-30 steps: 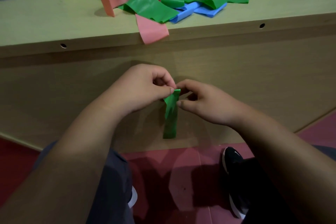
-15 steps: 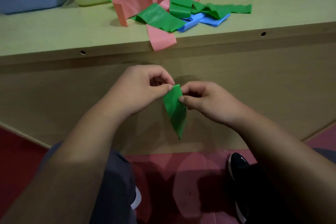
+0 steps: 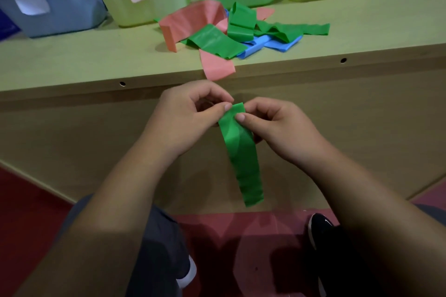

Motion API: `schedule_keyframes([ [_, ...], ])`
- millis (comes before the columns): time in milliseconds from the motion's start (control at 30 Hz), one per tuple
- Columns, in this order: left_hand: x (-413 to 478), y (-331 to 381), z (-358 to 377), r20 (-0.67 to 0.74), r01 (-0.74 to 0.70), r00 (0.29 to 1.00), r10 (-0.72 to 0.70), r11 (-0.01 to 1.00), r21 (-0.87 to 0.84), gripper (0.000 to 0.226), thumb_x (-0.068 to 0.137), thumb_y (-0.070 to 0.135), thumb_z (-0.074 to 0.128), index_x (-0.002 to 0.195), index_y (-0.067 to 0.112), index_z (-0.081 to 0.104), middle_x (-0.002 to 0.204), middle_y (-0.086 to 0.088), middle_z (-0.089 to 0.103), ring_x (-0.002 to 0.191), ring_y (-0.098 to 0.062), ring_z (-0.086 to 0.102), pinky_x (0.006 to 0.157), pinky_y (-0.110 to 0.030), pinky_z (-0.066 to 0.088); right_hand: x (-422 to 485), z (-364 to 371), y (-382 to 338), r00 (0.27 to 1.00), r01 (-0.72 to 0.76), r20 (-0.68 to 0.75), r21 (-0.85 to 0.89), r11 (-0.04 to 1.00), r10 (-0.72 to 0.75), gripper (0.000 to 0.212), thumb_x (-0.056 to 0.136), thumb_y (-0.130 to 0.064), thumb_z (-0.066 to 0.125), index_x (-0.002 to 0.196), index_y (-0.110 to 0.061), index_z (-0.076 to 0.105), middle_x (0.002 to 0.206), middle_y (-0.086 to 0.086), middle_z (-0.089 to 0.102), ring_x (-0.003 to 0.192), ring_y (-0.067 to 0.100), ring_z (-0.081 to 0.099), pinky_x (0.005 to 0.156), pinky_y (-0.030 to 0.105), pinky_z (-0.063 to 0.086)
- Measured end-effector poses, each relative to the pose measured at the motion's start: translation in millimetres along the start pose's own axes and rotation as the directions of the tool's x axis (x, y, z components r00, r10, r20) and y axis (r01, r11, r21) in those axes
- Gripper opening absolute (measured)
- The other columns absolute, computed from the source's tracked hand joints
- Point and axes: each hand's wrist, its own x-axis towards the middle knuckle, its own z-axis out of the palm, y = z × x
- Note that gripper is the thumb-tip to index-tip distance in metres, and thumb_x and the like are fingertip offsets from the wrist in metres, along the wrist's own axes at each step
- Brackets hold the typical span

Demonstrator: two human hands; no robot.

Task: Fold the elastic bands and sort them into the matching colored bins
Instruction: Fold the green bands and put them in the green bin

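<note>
Mid-frame, left hand (image 3: 190,118) and right hand (image 3: 277,128) both pinch the green band (image 3: 241,152) (its tail hanging), each grip closed.

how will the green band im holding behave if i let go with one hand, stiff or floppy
Probably floppy: the green band hangs limp below where the left hand and right hand pinch its top. Likely light: fingertip pinches alone carry it. Its rippled lower end suggests thin film that would bunch if pushed.
</note>
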Motion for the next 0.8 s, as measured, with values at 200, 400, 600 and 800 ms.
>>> schedule_keyframes([
  [200,15,32,-6,-0.135,-0.1,0.986,0.098,0.995,-0.012,0.009,0.095,0.015,0.077,0.101,0.02,0.08,0.094,0.004,0.078,0.087,-0.017,0.074,0.083,-0.044,0.063,2,-10,-23,0.985,0.056,-0.164,-0.021,0.998,-0.059,0.012,0.102,-0.017,0.072,0.096,-0.008,0.076,0.087,0.025,0.072,0.071,0.021,0.062,0.065,0.048,0.057],
  [400,65,55,-18,-0.181,-0.166,0.956,0.231,0.934,0.317,0.017,0.095,0.01,0.071,0.108,0.019,0.078,0.101,0.011,0.074,0.09,0.0,0.067,0.084,-0.017,0.053,7,-23,-32,0.957,0.103,-0.265,-0.061,0.993,-0.116,0.013,0.102,-0.023,0.071,0.093,-0.014,0.075,0.086,0.025,0.068,0.071,0.023,0.06,0.07,0.055,0.056],
  [600,111,54,-20,0.182,-0.109,0.983,0.001,0.801,0.589,0.04,0.1,0.026,0.072,0.139,0.029,0.066,0.139,0.008,0.066,0.119,-0.012,0.062,0.102,-0.03,0.048,16,-26,-29,0.947,0.101,-0.3,-0.072,0.992,-0.118,0.02,0.097,-0.035,0.071,0.095,-0.015,0.074,0.084,0.021,0.066,0.071,0.02,0.056,0.073,0.057,0.053],
  [800,118,43,-16,0.065,-0.047,0.998,0.018,0.877,0.478,0.03,0.093,0.014,0.079,0.12,0.028,0.078,0.111,0.013,0.076,0.103,-0.003,0.068,0.103,-0.029,0.054,21,-26,-28,0.946,0.116,-0.295,-0.067,0.991,-0.13,0.019,0.1,-0.025,0.072,0.089,-0.01,0.07,0.081,0.024,0.06,0.069,0.019,0.051,0.067,0.048,0.049],
])
